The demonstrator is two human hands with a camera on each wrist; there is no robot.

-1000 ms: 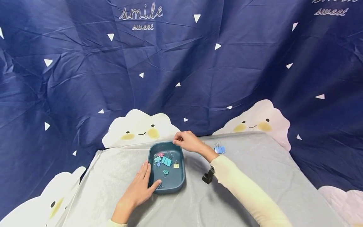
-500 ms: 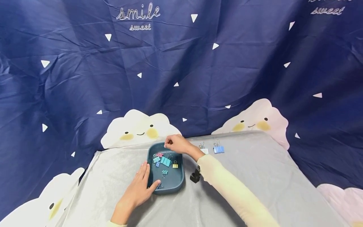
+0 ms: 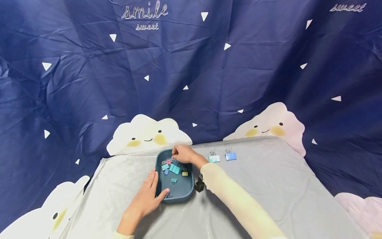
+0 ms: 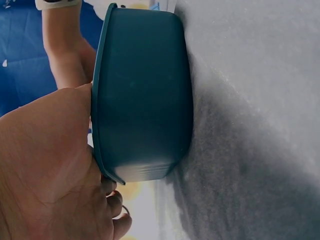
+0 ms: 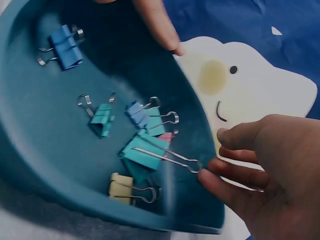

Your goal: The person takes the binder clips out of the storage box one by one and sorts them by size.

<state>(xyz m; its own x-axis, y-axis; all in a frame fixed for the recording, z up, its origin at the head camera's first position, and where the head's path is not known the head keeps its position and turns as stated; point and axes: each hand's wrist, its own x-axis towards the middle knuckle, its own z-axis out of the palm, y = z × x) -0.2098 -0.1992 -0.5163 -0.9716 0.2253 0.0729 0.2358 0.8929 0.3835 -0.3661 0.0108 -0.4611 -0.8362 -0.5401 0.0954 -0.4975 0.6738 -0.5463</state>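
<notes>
A dark teal tray (image 3: 182, 190) sits on the grey cloth with several small binder clips inside. My left hand (image 3: 147, 198) holds its near left corner, palm against the outer wall (image 4: 145, 90) and thumb (image 5: 159, 26) hooked over the rim. Over the tray's far end, my right hand (image 3: 181, 154) reaches in. In the right wrist view its fingertips (image 5: 207, 177) close on the wire handle of a large teal binder clip (image 5: 144, 152), which still lies on the tray floor (image 5: 45, 115). Beside it lie a yellow clip (image 5: 120, 186), a small teal clip (image 5: 102, 120) and a blue clip (image 5: 65, 46).
Two clips lie on the cloth right of the tray, a teal one (image 3: 214, 158) and a blue one (image 3: 230, 156). The grey cloth (image 3: 268, 186) covers the table; a dark blue sheet with cloud faces (image 3: 147, 136) hangs close behind it.
My right hand moved left from the tray's far right rim to over the clips inside, uncovering the teal clip on the cloth. The left hand and tray stayed put.
</notes>
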